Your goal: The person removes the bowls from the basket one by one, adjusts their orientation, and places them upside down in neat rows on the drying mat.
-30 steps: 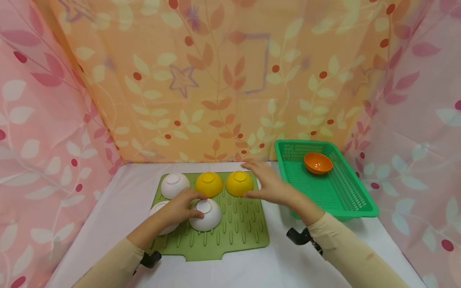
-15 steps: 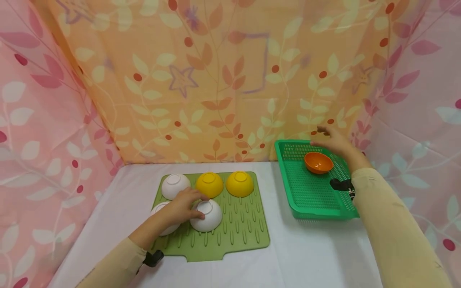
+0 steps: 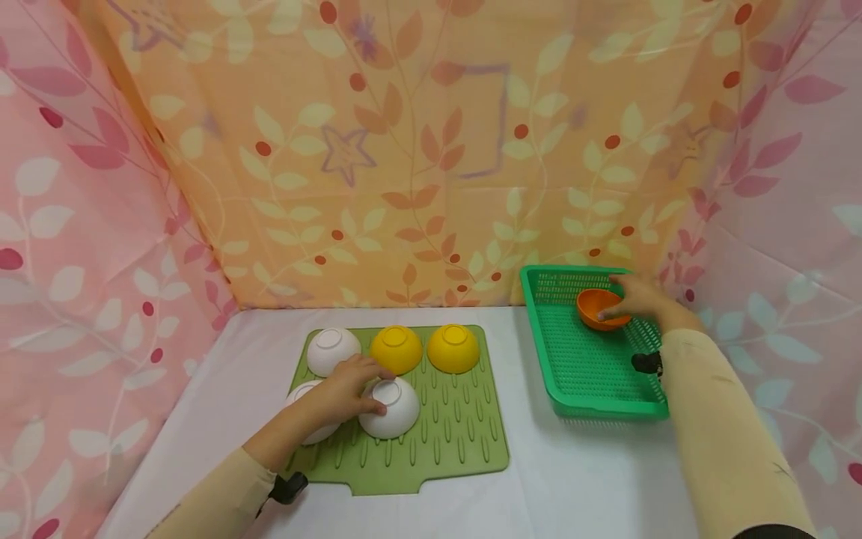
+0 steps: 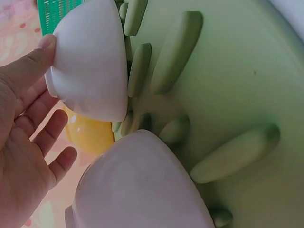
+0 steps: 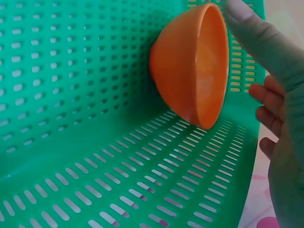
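Observation:
An upside-down white bowl (image 3: 389,408) stands in the front row of the green drying mat (image 3: 465,442). My left hand (image 3: 346,389) grips it near its foot, the thumb (image 4: 35,61) against its side in the left wrist view. Beside that hand is a second white bowl (image 4: 137,185), partly hidden under the wrist in the head view. Over at the right, my right hand (image 3: 643,299) reaches over an orange bowl (image 5: 190,66) lying rim up in the green basket (image 3: 548,359). Its thumb (image 5: 256,28) is by the bowl's rim, the hand spread and holding nothing.
Along the back row of the mat stand a white bowl (image 3: 333,352) and two yellow bowls (image 3: 396,350), all upside down. Patterned cloth walls (image 3: 417,150) enclose the white tabletop (image 3: 539,479) at the back and sides.
My right hand has gone from beside the right yellow bowl over to the basket, then down to the orange bowl. The left hand stays on the front white bowl.

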`<action>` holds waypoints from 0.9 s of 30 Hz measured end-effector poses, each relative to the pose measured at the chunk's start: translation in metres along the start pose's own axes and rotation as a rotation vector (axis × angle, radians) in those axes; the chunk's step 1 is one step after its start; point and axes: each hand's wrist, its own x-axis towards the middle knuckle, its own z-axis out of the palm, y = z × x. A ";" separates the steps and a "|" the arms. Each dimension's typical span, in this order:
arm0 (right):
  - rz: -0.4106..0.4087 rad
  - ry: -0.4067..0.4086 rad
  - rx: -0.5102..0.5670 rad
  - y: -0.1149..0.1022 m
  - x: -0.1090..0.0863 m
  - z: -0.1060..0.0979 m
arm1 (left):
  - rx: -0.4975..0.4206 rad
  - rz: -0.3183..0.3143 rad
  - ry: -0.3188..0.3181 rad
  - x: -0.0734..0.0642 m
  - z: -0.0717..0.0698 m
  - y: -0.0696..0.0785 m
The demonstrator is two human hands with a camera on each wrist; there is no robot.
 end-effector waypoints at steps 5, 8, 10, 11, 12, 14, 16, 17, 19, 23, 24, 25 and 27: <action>-0.006 -0.044 -0.133 0.008 0.001 0.003 | -0.004 0.026 0.005 -0.001 0.003 0.002; -0.017 -0.065 -0.192 0.010 0.001 0.004 | 0.000 0.030 0.004 -0.002 0.003 0.003; -0.019 -0.075 -0.203 0.009 0.002 0.006 | 0.001 0.024 0.006 -0.003 0.003 0.003; -0.023 -0.078 -0.217 0.009 0.003 0.006 | 0.005 0.022 0.007 -0.003 0.003 0.003; -0.022 -0.080 -0.224 0.007 0.003 0.007 | 0.006 0.020 0.009 -0.003 0.003 0.003; -0.009 -0.078 -0.237 0.005 0.004 0.008 | 0.004 0.020 0.013 -0.004 0.002 0.003; 0.007 -0.080 -0.250 0.002 0.004 0.010 | 0.001 0.021 0.013 -0.004 0.001 0.003; 0.012 -0.085 -0.259 0.001 0.005 0.010 | 0.001 0.020 0.012 -0.004 0.001 0.003; 0.029 -0.091 -0.267 -0.003 0.004 0.012 | -0.001 0.016 0.010 -0.004 0.001 0.002; 0.063 -0.109 -0.295 -0.009 0.002 0.013 | 0.003 0.014 0.012 -0.004 0.001 0.001; 0.075 -0.109 -0.296 -0.011 0.001 0.013 | 0.003 0.016 0.014 -0.004 0.001 0.001; 0.079 -0.110 -0.299 -0.012 0.001 0.014 | 0.003 0.018 0.016 -0.004 0.001 0.001; 0.091 -0.106 -0.286 -0.013 0.001 0.015 | 0.001 0.020 0.020 -0.003 0.001 0.001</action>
